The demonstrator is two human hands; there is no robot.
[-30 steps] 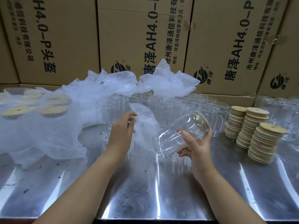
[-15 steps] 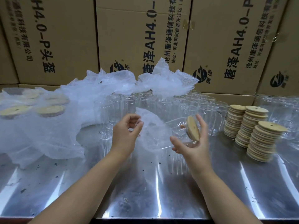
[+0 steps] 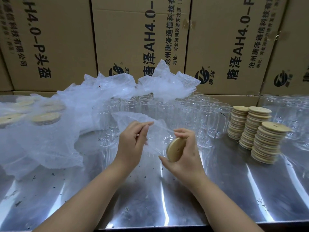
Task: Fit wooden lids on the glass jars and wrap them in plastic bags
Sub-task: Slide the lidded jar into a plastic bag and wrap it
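- While the glass jar (image 3: 159,144) lies on its side just above the steel table (image 3: 150,198), its body sits partly inside the bubble-textured plastic bag (image 3: 133,118). Its wooden lid (image 3: 175,150) faces back towards the person.
- The right hand (image 3: 185,158) grasps the jar at the lid end, fingers curled over the rim and thumb underneath.
- The left hand (image 3: 132,144) pinches the edge of the bag's mouth between thumb and fingers and lifts it open.
- The step in hand looks like sliding the jar fully into the bag. It would go best with the mouth stretched wide, the push kept along the jar's axis and the palm kept behind the lid. How firmly the lid seats cannot be told.
- Empty glass jars (image 3: 192,113) stand in rows just behind both hands, so a long forward push risks knocking them.
- Stacks of lids (image 3: 260,136) lean slightly, near on the right.
- A heap of bubble wrap (image 3: 66,131) spreads on the left, with wrapped jars (image 3: 45,116) under it.
- Open room lies towards the near table edge, so drawing the bagged jar back towards the body seems safest.
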